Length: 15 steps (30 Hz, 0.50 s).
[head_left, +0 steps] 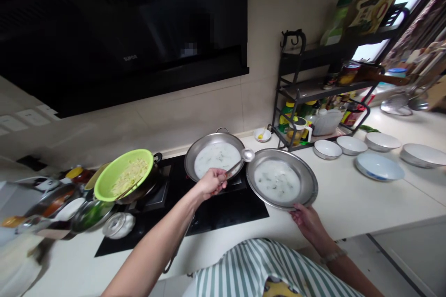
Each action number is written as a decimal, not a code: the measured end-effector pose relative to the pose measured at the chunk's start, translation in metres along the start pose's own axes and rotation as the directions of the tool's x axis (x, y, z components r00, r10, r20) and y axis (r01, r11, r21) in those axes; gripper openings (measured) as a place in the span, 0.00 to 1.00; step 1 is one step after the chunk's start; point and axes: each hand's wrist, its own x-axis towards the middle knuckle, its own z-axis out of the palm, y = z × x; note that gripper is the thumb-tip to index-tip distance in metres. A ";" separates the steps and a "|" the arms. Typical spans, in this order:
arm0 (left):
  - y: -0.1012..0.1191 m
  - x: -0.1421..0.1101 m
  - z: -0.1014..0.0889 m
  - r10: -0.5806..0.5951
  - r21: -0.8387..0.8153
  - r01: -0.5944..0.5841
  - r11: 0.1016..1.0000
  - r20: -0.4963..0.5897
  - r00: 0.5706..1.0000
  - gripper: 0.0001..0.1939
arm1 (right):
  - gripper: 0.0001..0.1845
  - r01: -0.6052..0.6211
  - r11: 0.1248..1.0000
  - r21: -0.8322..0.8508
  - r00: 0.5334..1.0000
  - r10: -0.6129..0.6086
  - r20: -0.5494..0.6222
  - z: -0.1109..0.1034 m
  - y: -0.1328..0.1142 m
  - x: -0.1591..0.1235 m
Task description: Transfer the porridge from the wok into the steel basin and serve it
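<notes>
My left hand [213, 182] is closed round the handle of a metal ladle [248, 155]. The ladle's bowl hangs between a steel wok [190, 160] on the cooktop and a wide steel basin [310, 181] to its right. Milky white soup with dark green bits fills part of both vessels. With thumb and fingers, my right hand [304, 220] grips the near rim of the basin, which sits partly over the cooktop's right edge. Whether the ladle carries any liquid I cannot make out.
Several white bowls [327, 149] and a pale blue plate [379, 167] stand on the right counter. A black spice rack [296, 97] rises behind them. Leftward are a green colander [104, 181] of shredded food and a glass jar [119, 225]. Overhead hangs a black range hood [139, 32].
</notes>
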 end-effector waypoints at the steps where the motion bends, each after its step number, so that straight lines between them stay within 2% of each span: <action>1: 0.000 -0.001 -0.011 -0.001 0.001 0.001 1.000 -0.038 0.999 0.10 | 0.18 0.003 1.000 -0.006 1.000 -0.003 0.002 0.000 0.000 0.000; 5: -0.004 -0.005 -0.045 -0.024 0.178 0.064 0.982 -0.219 0.975 0.06 | 0.18 0.008 1.000 -0.007 1.000 -0.008 -0.013 -0.001 0.001 0.002; 8: -0.010 -0.005 -0.056 -0.025 0.337 0.132 0.932 -0.303 0.953 0.05 | 0.18 0.002 1.000 -0.001 1.000 -0.002 -0.023 -0.001 0.001 0.003; 10: -0.014 -0.005 -0.057 -0.039 0.381 0.157 0.911 -0.301 0.953 0.06 | 0.18 -0.011 1.000 0.011 1.000 0.011 -0.018 0.000 0.001 0.003; 12: -0.018 -0.004 -0.058 -0.074 0.348 0.168 0.922 -0.269 0.960 0.09 | 0.19 -0.015 1.000 0.015 1.000 0.015 -0.012 0.000 0.000 0.002; 15: -0.021 -0.002 -0.061 -0.132 0.171 0.171 0.970 -0.218 0.967 0.09 | 0.18 0.007 1.000 -0.004 1.000 -0.007 -0.003 0.001 -0.001 0.000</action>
